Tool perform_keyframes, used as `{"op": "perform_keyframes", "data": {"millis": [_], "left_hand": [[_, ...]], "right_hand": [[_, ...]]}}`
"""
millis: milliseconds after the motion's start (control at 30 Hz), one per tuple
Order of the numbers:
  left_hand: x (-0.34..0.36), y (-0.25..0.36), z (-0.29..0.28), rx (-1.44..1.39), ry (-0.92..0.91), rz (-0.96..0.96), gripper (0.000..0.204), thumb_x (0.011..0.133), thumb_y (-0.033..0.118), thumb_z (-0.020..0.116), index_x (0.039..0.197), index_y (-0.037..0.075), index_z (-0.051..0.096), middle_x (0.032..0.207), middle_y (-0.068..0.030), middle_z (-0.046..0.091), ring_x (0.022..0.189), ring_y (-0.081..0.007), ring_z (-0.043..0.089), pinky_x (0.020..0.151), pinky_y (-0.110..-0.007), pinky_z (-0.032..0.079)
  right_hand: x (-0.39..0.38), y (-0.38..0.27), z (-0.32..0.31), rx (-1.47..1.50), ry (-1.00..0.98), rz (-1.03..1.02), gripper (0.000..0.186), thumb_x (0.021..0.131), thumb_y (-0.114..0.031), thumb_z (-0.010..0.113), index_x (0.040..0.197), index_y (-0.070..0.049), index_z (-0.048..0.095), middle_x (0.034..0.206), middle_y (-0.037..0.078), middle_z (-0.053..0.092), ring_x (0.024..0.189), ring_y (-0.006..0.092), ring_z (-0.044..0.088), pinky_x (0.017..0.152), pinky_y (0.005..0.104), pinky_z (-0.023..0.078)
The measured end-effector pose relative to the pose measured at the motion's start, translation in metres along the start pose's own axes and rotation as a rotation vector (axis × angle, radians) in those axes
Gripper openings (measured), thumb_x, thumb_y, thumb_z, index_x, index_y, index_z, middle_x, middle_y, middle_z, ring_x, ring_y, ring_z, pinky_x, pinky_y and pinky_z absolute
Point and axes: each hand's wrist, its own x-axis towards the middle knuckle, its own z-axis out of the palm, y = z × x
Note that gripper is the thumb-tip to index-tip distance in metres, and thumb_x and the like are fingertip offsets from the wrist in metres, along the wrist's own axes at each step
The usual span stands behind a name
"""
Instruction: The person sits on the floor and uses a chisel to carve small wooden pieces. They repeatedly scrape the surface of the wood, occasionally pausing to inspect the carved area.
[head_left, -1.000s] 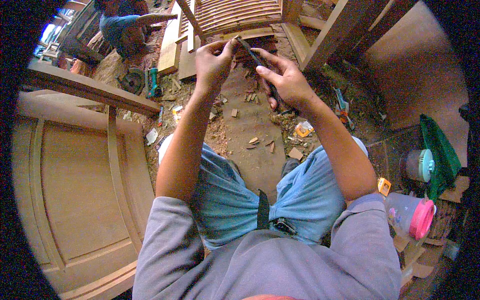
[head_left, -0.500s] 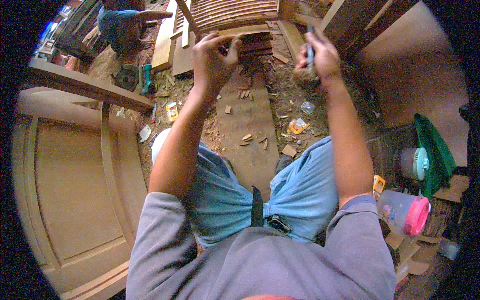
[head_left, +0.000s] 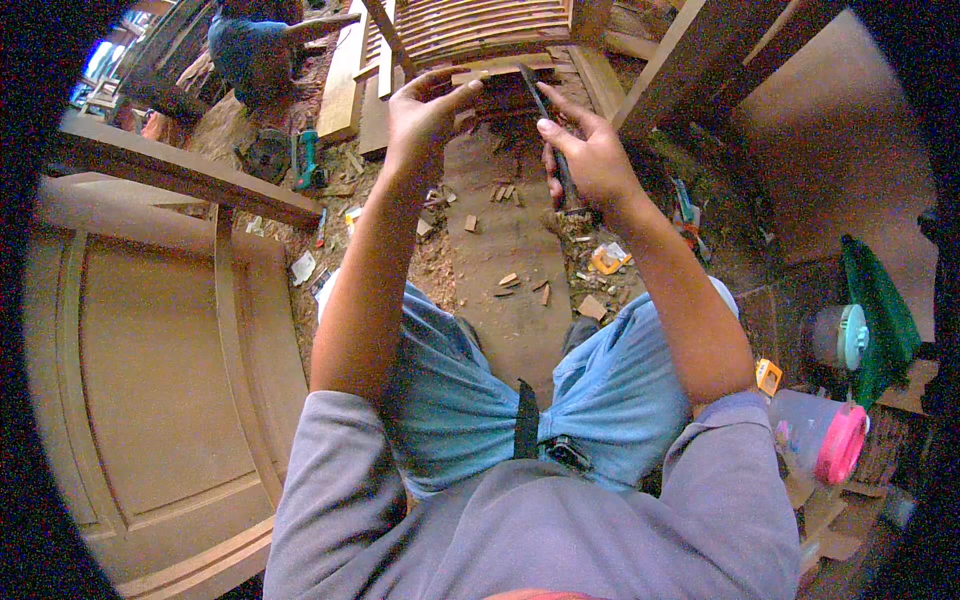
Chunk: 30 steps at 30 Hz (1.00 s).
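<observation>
My right hand (head_left: 592, 160) is closed round a slim dark hand tool (head_left: 562, 172). The tool's narrow end points up and left, close to a pale wooden piece (head_left: 510, 72) at the near end of a slatted wooden panel (head_left: 475, 30). At the left end of that piece is my left hand (head_left: 425, 115), with thumb and fingertips drawn together in a pinch. What lies between those fingertips is too small to make out. Under both hands runs a long brown board (head_left: 505, 240) between my feet, with small wood chips on it.
A panelled wooden door (head_left: 170, 370) lies at the left. A teal power tool (head_left: 307, 160) stands beyond it, near a crouching person (head_left: 245, 55). To the right are a pink-lidded container (head_left: 842, 445), a green cloth (head_left: 875, 310) and a large board (head_left: 830, 140).
My right hand has swung left and a little down, bringing the tool's narrow end near the wooden piece. The left hand stays almost in place, still pinching.
</observation>
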Motion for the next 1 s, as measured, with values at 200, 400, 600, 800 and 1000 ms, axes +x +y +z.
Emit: {"op": "perform_keyframes", "data": {"millis": [200, 400, 600, 800, 1000], "left_hand": [[0.003, 0.007, -0.002, -0.179, -0.003, -0.176, 0.033, 0.082, 0.018, 0.068, 0.110, 0.004, 0.058, 0.098, -0.0048, 0.065, 0.085, -0.0159, 0.062, 0.071, -0.027, 0.049], [0.010, -0.005, -0.008, -0.122, 0.021, -0.123, 0.030, 0.082, 0.013, 0.067, 0.108, 0.000, 0.060, 0.097, -0.0086, 0.065, 0.086, -0.0172, 0.063, 0.075, -0.027, 0.051], [0.008, -0.002, -0.003, -0.008, 0.015, -0.063, 0.029, 0.083, 0.007, 0.065, 0.109, -0.003, 0.059, 0.098, -0.0103, 0.065, 0.088, -0.0185, 0.064, 0.078, -0.028, 0.053], [0.001, 0.004, 0.003, 0.073, 0.066, -0.044, 0.024, 0.084, 0.013, 0.066, 0.104, -0.001, 0.063, 0.091, -0.0051, 0.063, 0.079, -0.0118, 0.060, 0.065, -0.022, 0.048], [0.002, 0.001, 0.000, 0.075, 0.026, -0.060, 0.023, 0.082, 0.010, 0.067, 0.102, 0.000, 0.063, 0.088, -0.0053, 0.065, 0.075, -0.0122, 0.061, 0.061, -0.022, 0.047]], "right_hand": [[0.006, 0.002, 0.002, -0.110, 0.045, -0.001, 0.048, 0.090, -0.017, 0.055, 0.137, -0.016, 0.042, 0.060, 0.001, 0.049, 0.041, 0.0116, 0.047, 0.039, 0.0259, 0.042], [0.008, 0.022, 0.004, -0.116, 0.076, -0.021, 0.052, 0.091, -0.020, 0.055, 0.139, -0.013, 0.037, 0.060, 0.000, 0.048, 0.046, 0.0111, 0.047, 0.041, 0.0284, 0.043], [0.021, 0.044, 0.006, -0.363, 0.128, -0.259, 0.053, 0.090, -0.016, 0.054, 0.139, -0.010, 0.036, 0.100, 0.008, 0.062, 0.084, 0.0134, 0.057, 0.079, 0.0289, 0.048], [-0.006, 0.029, 0.009, -0.642, 0.008, -0.090, 0.055, 0.085, -0.027, 0.058, 0.135, -0.012, 0.042, 0.087, 0.021, 0.065, 0.074, 0.0259, 0.065, 0.073, 0.0382, 0.051], [-0.010, 0.025, 0.018, -0.665, -0.025, -0.136, 0.051, 0.086, -0.029, 0.056, 0.134, -0.015, 0.044, 0.068, 0.023, 0.063, 0.055, 0.0312, 0.063, 0.065, 0.0423, 0.052]]}}
